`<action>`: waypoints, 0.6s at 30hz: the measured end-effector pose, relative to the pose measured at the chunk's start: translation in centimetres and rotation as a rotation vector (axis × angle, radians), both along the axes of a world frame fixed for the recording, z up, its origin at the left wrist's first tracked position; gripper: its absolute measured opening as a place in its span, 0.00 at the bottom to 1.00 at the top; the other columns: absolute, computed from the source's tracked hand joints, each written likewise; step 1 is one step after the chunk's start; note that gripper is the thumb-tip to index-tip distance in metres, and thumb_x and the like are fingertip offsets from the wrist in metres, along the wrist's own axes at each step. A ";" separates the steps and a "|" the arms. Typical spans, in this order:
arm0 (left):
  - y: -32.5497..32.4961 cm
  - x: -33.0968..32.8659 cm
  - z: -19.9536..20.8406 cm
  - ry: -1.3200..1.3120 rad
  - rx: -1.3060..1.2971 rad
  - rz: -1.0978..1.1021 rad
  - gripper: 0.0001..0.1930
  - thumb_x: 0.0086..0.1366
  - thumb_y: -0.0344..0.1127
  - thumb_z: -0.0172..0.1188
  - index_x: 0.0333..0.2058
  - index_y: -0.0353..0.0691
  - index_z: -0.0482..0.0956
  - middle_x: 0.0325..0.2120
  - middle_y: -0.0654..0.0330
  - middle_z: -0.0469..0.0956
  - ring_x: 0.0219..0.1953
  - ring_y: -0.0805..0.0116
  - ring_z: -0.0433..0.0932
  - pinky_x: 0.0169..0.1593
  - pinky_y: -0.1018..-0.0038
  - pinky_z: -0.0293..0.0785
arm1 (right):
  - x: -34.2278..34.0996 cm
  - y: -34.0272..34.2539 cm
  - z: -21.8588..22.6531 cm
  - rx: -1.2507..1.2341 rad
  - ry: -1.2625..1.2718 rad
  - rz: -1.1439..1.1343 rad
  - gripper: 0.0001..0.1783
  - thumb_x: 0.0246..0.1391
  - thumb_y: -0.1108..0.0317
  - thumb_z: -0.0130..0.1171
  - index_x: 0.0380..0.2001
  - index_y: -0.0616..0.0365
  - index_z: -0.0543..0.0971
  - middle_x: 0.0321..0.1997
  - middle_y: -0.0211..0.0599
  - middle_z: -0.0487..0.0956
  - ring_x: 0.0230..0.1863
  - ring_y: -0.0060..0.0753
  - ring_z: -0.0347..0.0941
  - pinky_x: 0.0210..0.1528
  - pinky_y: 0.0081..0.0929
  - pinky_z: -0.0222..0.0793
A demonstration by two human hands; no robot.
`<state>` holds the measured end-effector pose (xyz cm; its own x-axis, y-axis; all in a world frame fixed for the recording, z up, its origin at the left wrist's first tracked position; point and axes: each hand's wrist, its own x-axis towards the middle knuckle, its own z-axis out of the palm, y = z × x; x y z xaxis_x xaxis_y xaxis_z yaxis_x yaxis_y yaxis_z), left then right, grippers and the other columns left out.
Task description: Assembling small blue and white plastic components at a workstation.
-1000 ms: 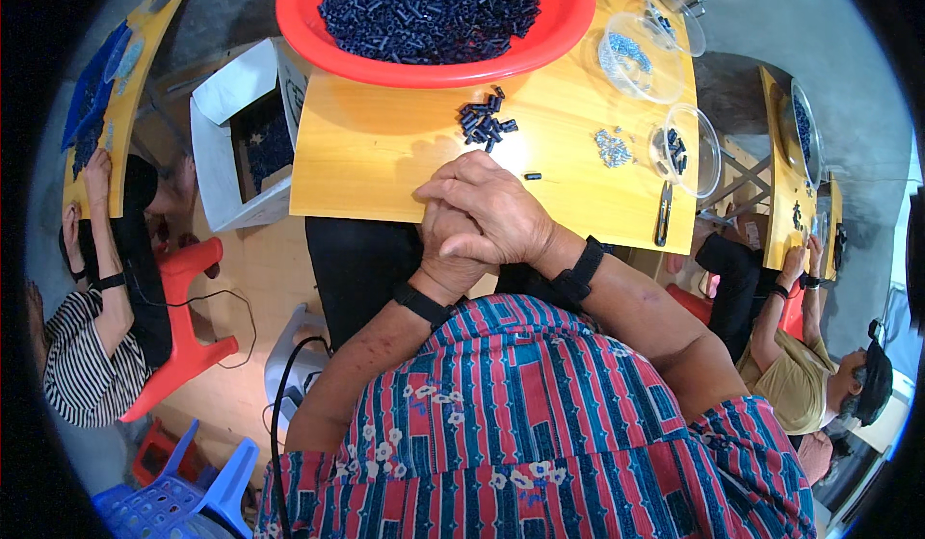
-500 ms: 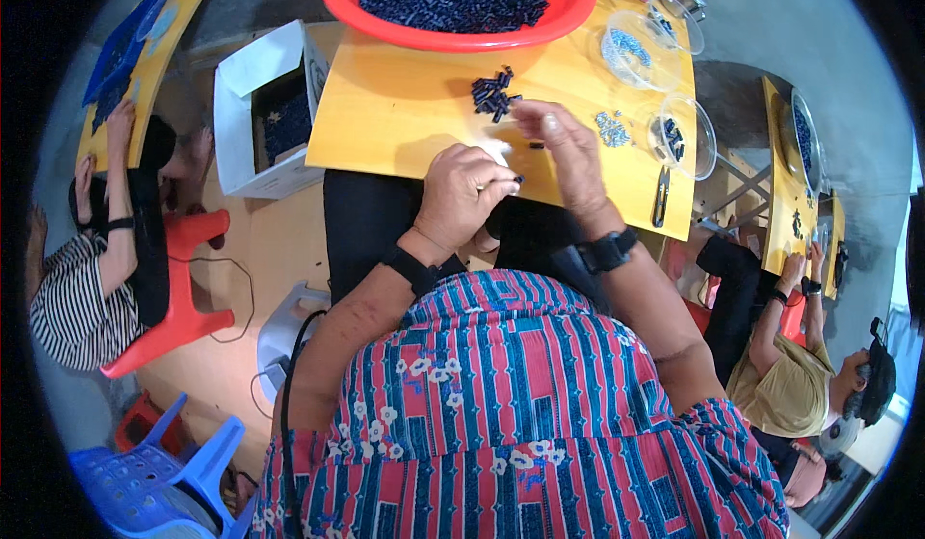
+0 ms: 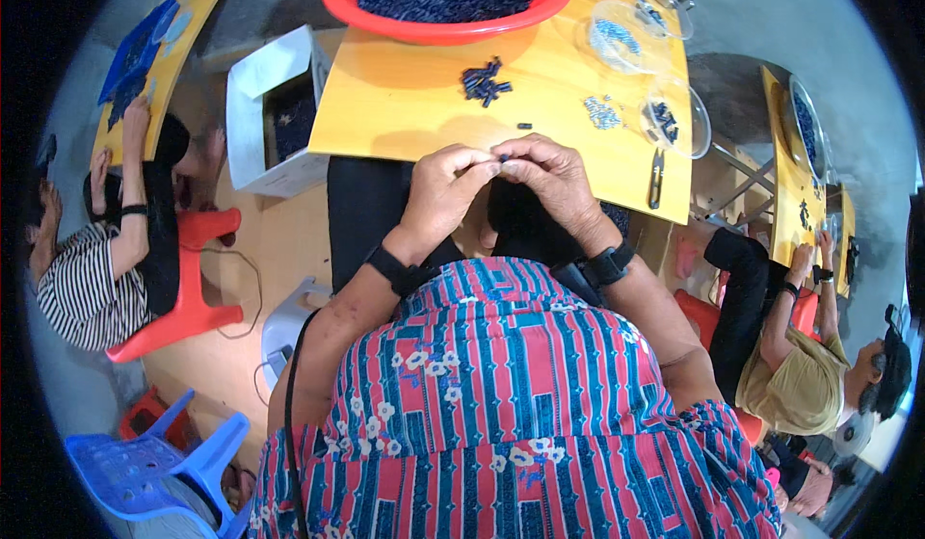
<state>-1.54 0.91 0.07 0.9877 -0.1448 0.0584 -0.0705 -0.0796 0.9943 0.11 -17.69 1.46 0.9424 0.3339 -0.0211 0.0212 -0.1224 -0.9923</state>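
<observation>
My left hand (image 3: 445, 195) and my right hand (image 3: 554, 184) meet at the table's near edge, fingertips touching. Between them they pinch a small dark cylindrical piece (image 3: 504, 157), mostly covered by the fingers. A single dark piece (image 3: 524, 126) lies on the yellow table (image 3: 405, 86) just beyond my fingertips. Farther off is a loose pile of dark pieces (image 3: 485, 83). To its right sits a small heap of tiny silvery parts (image 3: 602, 112), too small to name.
A red basin (image 3: 453, 30) full of dark pieces stands at the table's far side. Clear plastic bowls (image 3: 700, 123) and black-handled snips (image 3: 656, 181) are on the right. An open white box (image 3: 252, 125) stands left of the table. People work at tables on both sides.
My right hand has come down and left from above the table, its fingers closing beside my left fingertips on the small dark piece. The view has shifted slightly.
</observation>
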 end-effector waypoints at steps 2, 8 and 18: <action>0.2 0.0 -0.3 -0.080 0.081 0.008 0.08 0.61 0.32 0.63 0.34 0.32 0.83 0.29 0.54 0.82 0.33 0.67 0.81 0.38 0.74 0.75 | 0.2 -0.1 -0.5 0.022 -0.066 0.000 0.07 0.55 0.75 0.62 0.37 0.61 0.83 0.37 0.33 0.80 0.41 0.23 0.75 0.47 0.22 0.71; 0.8 -0.2 0.5 -0.045 0.103 0.043 0.07 0.62 0.28 0.60 0.38 0.34 0.83 0.31 0.59 0.82 0.36 0.73 0.78 0.42 0.78 0.73 | 1.5 -2.9 2.0 0.035 -0.173 -0.369 0.05 0.53 0.76 0.63 0.34 0.63 0.81 0.33 0.31 0.80 0.38 0.21 0.75 0.43 0.20 0.72; 0.5 0.2 -0.5 -0.306 0.445 -0.001 0.06 0.55 0.30 0.64 0.33 0.42 0.85 0.31 0.59 0.82 0.37 0.58 0.78 0.44 0.67 0.74 | 4.4 -13.4 4.5 -0.775 -0.595 -0.756 0.10 0.52 0.72 0.64 0.39 0.57 0.83 0.36 0.39 0.84 0.36 0.32 0.81 0.41 0.25 0.75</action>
<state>-1.33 1.44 -0.44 0.9353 -0.2216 0.2759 -0.3513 -0.4887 0.7986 4.52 -31.14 5.95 0.8237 -0.2083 0.5273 0.1129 -0.8511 -0.5127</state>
